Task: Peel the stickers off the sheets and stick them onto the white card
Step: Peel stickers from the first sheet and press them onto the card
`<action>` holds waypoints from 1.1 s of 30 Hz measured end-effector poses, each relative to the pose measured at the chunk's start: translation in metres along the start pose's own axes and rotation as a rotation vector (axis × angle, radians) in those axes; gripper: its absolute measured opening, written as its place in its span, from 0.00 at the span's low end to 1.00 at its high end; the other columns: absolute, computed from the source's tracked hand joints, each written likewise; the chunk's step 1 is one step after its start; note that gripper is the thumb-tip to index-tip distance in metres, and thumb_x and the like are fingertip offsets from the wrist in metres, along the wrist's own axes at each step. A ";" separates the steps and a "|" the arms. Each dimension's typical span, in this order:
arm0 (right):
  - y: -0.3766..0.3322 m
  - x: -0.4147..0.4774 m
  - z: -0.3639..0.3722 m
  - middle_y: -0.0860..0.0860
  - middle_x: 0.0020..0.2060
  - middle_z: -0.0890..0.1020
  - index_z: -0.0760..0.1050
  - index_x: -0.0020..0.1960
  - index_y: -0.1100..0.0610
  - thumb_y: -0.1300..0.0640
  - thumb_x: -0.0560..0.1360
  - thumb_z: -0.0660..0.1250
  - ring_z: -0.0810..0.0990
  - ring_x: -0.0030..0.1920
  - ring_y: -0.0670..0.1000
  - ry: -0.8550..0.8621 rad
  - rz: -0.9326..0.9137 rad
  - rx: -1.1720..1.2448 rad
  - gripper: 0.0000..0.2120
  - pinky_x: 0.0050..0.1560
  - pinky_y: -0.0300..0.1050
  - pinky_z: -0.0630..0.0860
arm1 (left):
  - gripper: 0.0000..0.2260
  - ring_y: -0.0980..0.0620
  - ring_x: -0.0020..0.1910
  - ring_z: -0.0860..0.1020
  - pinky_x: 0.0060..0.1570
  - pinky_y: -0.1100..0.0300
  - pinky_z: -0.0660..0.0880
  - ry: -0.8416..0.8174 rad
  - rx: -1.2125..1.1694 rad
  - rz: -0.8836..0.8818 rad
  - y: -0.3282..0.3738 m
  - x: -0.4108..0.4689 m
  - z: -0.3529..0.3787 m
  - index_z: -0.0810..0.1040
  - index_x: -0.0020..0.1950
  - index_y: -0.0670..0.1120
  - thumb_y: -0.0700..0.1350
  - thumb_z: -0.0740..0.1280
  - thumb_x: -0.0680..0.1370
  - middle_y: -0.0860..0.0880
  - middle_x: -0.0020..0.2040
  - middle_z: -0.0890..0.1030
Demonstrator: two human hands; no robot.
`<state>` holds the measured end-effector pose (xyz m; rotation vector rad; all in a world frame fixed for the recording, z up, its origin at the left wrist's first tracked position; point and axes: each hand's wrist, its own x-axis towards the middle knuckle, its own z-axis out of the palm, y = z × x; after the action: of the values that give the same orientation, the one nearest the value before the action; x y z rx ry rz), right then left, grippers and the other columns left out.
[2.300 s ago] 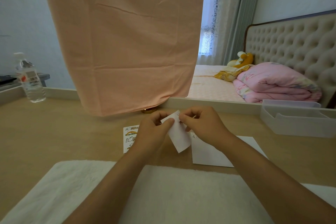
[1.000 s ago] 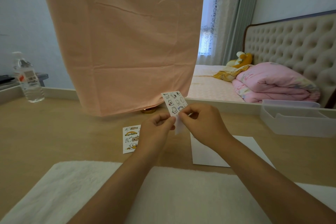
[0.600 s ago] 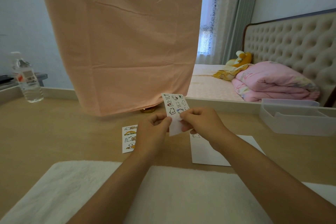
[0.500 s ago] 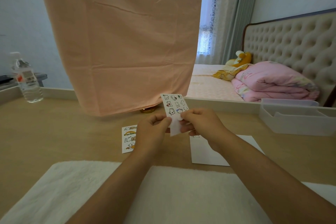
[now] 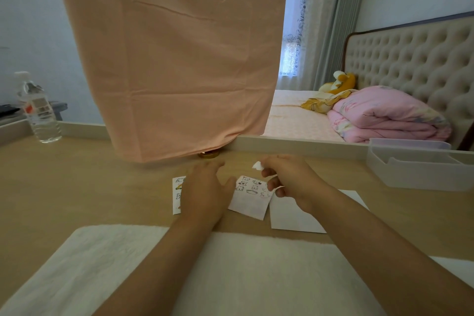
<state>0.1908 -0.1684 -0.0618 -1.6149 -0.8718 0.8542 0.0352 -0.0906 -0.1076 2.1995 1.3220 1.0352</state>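
On desk (image 5: 77, 187): left hand (image 5: 205, 194) relaxed, half-hiding sheet (image 5: 177, 188); right hand (image 5: 291, 178) pinches sticker (image 5: 257, 165); tray (image 5: 415, 174) right, bottle (image 5: 38, 110) left.

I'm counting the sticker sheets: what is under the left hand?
A sticker sheet lies on the table beneath the left hand. Only its left edge strip shows, with a few printed figures; the hand covers the rest.

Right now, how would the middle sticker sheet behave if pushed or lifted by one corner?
The sheet looks paper-thin and lies flat on the desk: probably very light and floppy, drooping if lifted by a corner. The desk looks smooth, so a push would likely slide it.
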 end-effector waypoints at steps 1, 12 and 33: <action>0.001 0.001 0.001 0.52 0.38 0.77 0.82 0.52 0.61 0.60 0.77 0.66 0.72 0.28 0.49 -0.004 0.017 0.007 0.08 0.29 0.41 0.65 | 0.17 0.51 0.64 0.72 0.63 0.57 0.68 0.051 0.010 0.143 0.001 0.000 -0.001 0.79 0.64 0.53 0.50 0.72 0.75 0.54 0.62 0.78; 0.007 0.005 0.000 0.51 0.35 0.69 0.82 0.49 0.56 0.62 0.76 0.59 0.65 0.27 0.47 -0.220 0.189 0.116 0.12 0.28 0.40 0.60 | 0.08 0.53 0.46 0.74 0.43 0.61 0.64 0.197 0.106 0.650 0.009 -0.001 0.009 0.81 0.49 0.52 0.46 0.76 0.72 0.56 0.46 0.81; 0.006 0.004 -0.008 0.44 0.33 0.81 0.84 0.45 0.55 0.58 0.76 0.72 0.74 0.28 0.37 -0.032 -0.332 -0.275 0.02 0.29 0.30 0.70 | 0.07 0.53 0.43 0.81 0.56 0.52 0.78 -0.248 -0.751 -0.373 0.035 -0.011 0.003 0.83 0.44 0.51 0.49 0.67 0.79 0.54 0.42 0.85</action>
<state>0.2009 -0.1698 -0.0667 -1.6292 -1.2826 0.5447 0.0551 -0.1174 -0.0913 1.4034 0.9608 0.8817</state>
